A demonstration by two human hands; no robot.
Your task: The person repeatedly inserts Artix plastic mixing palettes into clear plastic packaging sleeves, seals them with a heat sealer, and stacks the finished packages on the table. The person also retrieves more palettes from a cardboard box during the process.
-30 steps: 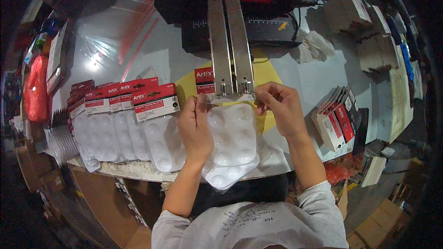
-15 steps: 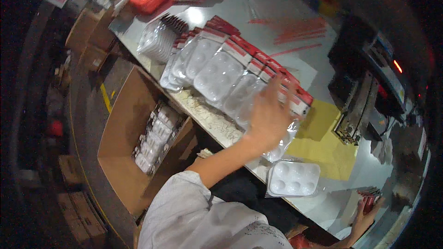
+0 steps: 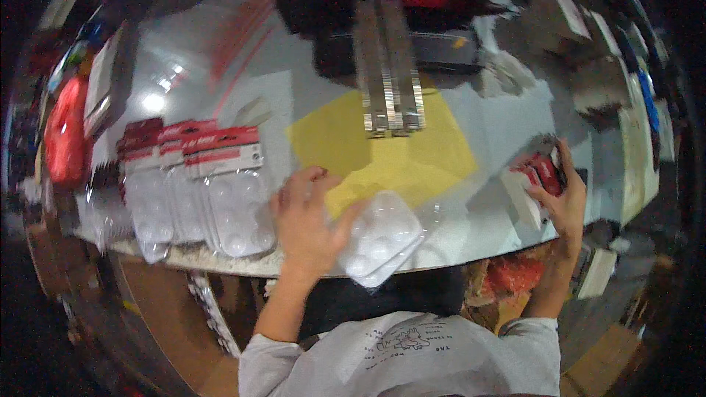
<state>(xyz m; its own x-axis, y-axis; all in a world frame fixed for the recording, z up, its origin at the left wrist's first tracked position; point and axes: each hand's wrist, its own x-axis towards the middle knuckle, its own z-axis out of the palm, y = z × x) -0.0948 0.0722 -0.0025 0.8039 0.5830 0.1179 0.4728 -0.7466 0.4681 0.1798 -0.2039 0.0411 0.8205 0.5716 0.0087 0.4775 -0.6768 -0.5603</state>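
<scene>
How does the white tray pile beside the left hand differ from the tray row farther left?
Red cards run along the far end of the tray row, while the tray pile beside the left hand shows none. The tray pile lies askew; the tray row's trays lie roughly straight. Both have white trays with round wells.

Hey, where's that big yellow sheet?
In the head view, the yellow sheet lies mid-table, under the ends of the two metal bars, with the person's left hand and white trays by its near edge.
</scene>
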